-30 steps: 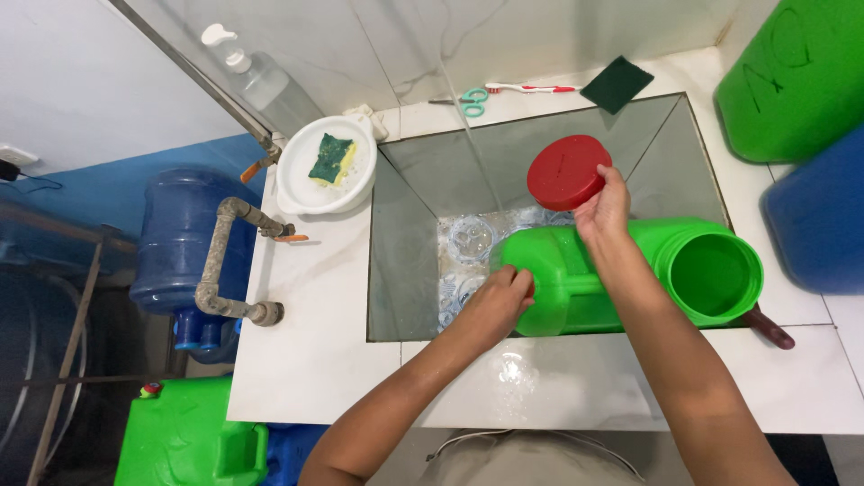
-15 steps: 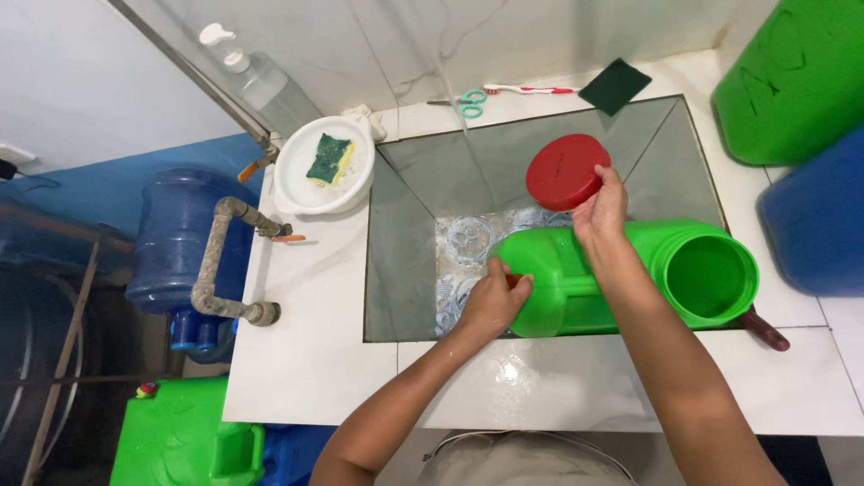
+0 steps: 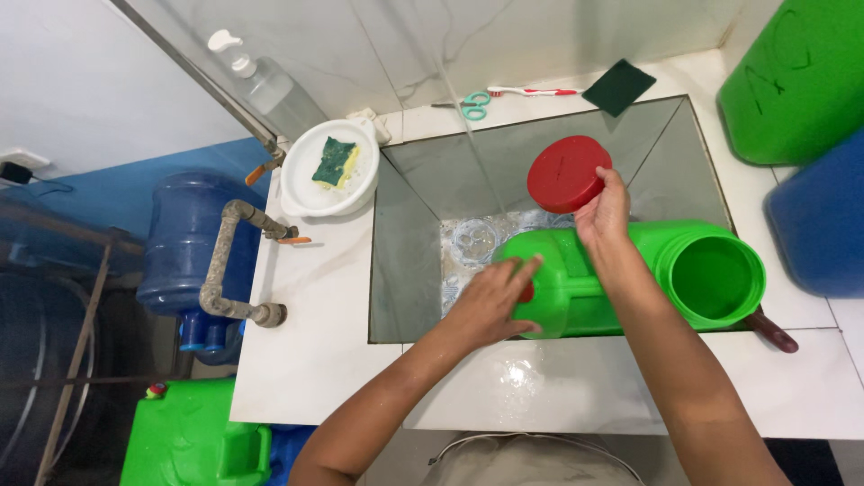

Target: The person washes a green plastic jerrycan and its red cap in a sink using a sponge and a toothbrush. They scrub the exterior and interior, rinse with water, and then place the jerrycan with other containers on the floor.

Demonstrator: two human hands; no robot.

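The right hand (image 3: 605, 209) pinches a round red lid (image 3: 567, 173) by its lower right edge, fingers closed on the rim, holding it just above a big green jug (image 3: 630, 274). The left hand (image 3: 490, 301) lies flat with its fingers spread narrow against the closed end of that jug, pressing on it and touching a small red spot there; it grips nothing.

The jug lies on its side across the front right part of a square sink (image 3: 409, 270), its wide open mouth (image 3: 711, 277) turned to the right and reaching over the sink's right rim. A thin stream of water falls into the sink behind the jug, and the sink floor is wet around the drain (image 3: 474, 241).

The white desk (image 3: 315, 360) around the sink is wet near the front edge. At the back left of it stands a white dish (image 3: 306, 184) with a yellow and green sponge (image 3: 335, 162) in it, and a clear pump bottle (image 3: 270, 85) behind. Along the back lie scissors with green handles (image 3: 472, 105), a toothbrush (image 3: 531, 91) and a dark green scrub pad (image 3: 618, 86).

On the right stand a green container (image 3: 796, 81) and a blue one (image 3: 819, 229). Left of the desk are a grey pipe tap (image 3: 229, 270), a blue water bottle (image 3: 189, 243) and another green can (image 3: 193, 436) on the floor.
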